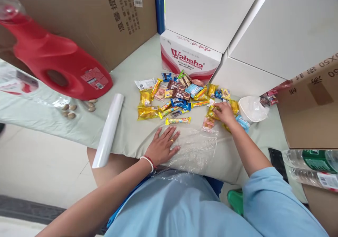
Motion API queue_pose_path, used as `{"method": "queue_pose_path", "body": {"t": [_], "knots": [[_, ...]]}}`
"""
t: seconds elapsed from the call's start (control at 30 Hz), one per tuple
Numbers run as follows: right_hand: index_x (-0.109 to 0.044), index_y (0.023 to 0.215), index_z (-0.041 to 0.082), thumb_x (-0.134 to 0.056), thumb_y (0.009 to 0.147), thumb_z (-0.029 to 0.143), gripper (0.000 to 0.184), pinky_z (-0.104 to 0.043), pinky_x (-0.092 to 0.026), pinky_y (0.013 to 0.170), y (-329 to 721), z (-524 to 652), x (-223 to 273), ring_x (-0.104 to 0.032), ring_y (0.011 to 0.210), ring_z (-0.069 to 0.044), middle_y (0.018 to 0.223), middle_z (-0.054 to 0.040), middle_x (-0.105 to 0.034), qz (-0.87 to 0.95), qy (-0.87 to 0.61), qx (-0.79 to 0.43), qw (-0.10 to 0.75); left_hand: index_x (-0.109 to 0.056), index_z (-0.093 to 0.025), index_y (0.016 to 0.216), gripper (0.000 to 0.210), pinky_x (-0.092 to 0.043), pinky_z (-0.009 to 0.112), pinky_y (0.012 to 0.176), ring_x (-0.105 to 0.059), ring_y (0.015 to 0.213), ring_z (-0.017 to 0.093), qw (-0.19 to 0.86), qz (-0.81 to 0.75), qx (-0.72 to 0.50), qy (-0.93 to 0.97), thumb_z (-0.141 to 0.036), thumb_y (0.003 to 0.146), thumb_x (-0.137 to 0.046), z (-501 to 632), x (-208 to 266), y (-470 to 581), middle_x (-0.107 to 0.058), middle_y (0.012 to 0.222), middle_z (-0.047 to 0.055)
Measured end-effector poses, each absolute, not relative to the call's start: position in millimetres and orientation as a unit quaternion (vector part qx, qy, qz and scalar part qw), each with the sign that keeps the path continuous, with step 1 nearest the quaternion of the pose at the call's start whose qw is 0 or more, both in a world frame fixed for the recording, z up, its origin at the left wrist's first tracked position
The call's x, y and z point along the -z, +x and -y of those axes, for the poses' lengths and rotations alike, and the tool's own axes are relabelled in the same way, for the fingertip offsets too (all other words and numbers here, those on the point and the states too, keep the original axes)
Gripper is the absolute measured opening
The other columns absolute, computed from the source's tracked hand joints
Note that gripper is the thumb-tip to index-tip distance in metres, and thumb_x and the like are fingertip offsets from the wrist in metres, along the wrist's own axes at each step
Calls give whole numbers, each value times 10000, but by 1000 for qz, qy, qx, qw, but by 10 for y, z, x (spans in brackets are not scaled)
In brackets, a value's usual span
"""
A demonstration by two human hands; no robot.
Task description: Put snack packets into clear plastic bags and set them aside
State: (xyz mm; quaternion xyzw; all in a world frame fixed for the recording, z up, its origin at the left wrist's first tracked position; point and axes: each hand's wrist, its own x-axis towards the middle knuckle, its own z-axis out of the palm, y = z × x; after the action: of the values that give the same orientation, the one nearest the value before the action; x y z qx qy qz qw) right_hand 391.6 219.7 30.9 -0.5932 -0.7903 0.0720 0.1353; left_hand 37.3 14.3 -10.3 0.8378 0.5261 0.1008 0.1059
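My left hand (162, 146) lies flat with fingers spread, pressing the edge of a clear plastic bag (202, 149) onto the cloth-covered table. To the right, my right hand (225, 112) has its fingers closed on a yellow snack packet (212, 111); the fingertips partly cover it. Just below that packet is a small pink-and-clear packet (208, 123). A pile of wrapped snacks spreads beyond both hands, with brown cocoa packets (179, 89) near its middle. One yellow candy stick (178, 121) lies nearest my left fingertips.
Behind the snacks stands a Wahaha water box (188, 59). A white bowl (253, 108) holding clear plastic is at right, near a phone (278, 164) and bottles (317, 161). Leftward are a white roll (109, 131), several nuts (71, 111) and a large red jug (63, 64).
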Motion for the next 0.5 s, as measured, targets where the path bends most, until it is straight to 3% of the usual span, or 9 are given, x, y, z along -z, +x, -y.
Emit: {"method": "queue_pose_path", "body": {"t": [0.13,0.3,0.5], "knots": [[-739,1288,184,-553,1014,383,386,-506,-408,1102,3531,-2376,-403,-547,1205,-345,1221,-165,-703,828,-533,-40,166,-409,-242,1637,651,-104,599,1329,-293,1626,297,105,-523,-92,841,-554,1066,-431,-144,102,373,-302,1748,120],[-707,1359,191,-628,986,335,408,-523,-386,1124,3122,-2411,-343,-437,1339,-377,1427,-162,-624,880,-473,-36,43,-426,-258,1630,644,-114,597,1329,-315,1617,307,110,-525,-101,838,-535,1051,-477,-148,112,372,-315,1744,120],[-706,1303,155,-408,1041,170,398,-506,-408,1080,3237,-2363,-417,-460,1298,-366,1295,-192,-663,887,-461,14,-20,-449,-251,1618,639,-107,596,1332,-333,1608,311,114,-523,-117,837,-532,1045,-488,-144,134,375,-337,1736,122]]}}
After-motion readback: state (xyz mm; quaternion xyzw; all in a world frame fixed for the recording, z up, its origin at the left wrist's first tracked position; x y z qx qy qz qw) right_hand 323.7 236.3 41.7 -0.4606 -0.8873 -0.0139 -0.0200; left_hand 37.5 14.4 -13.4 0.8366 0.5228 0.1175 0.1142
